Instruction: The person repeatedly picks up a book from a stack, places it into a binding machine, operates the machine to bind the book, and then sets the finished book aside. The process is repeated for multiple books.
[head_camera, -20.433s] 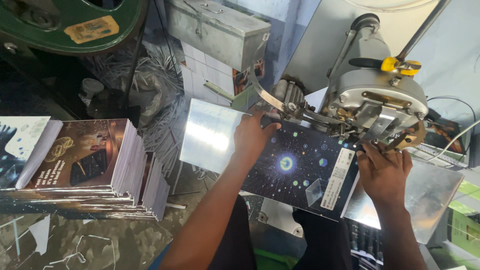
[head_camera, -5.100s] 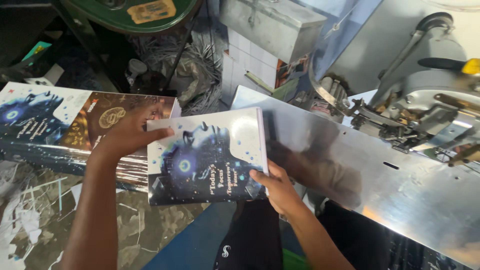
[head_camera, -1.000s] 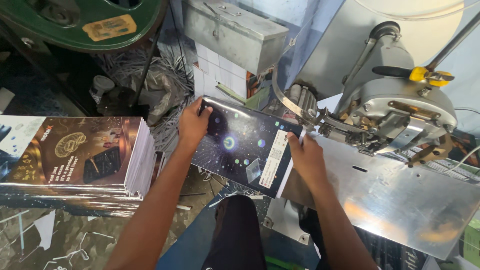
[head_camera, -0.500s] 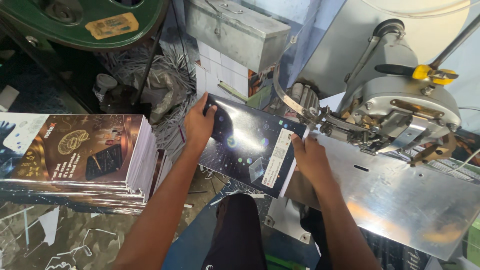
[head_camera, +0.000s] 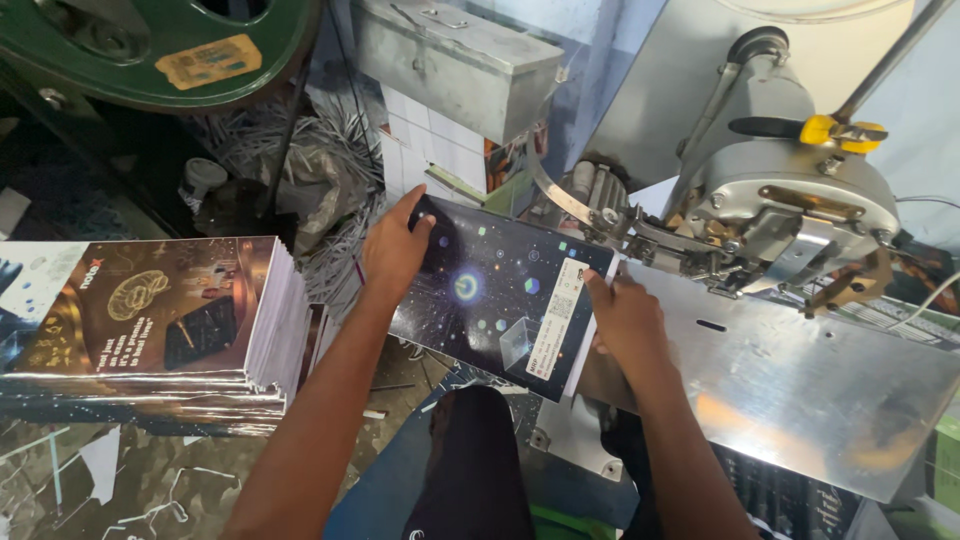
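Farthest out from the left hand's grip, low on that side, a stack of glossy booklets (head_camera: 160, 320) sits squared up, brown covers showing. The left hand (head_camera: 395, 250) lies on the far corner of a dark, star-printed booklet (head_camera: 490, 300), thumb and fingers closed over its edge. The booklet spans the gap between the two grips, tilted, its white spine side toward the machine. The right hand (head_camera: 625, 320) presses flat on that spine edge (fingers spread, not pinching, so whether it grips underneath cannot be told). Beyond the right grip runs the shiny steel worktop (head_camera: 800, 380), and above it the grey stitching head (head_camera: 790, 200) with a yellow-handled lever (head_camera: 835, 128). The booklet looks light, thin and floppy, its laminated cover probably slippery; holding both ends, near the fold, should keep it from sagging.
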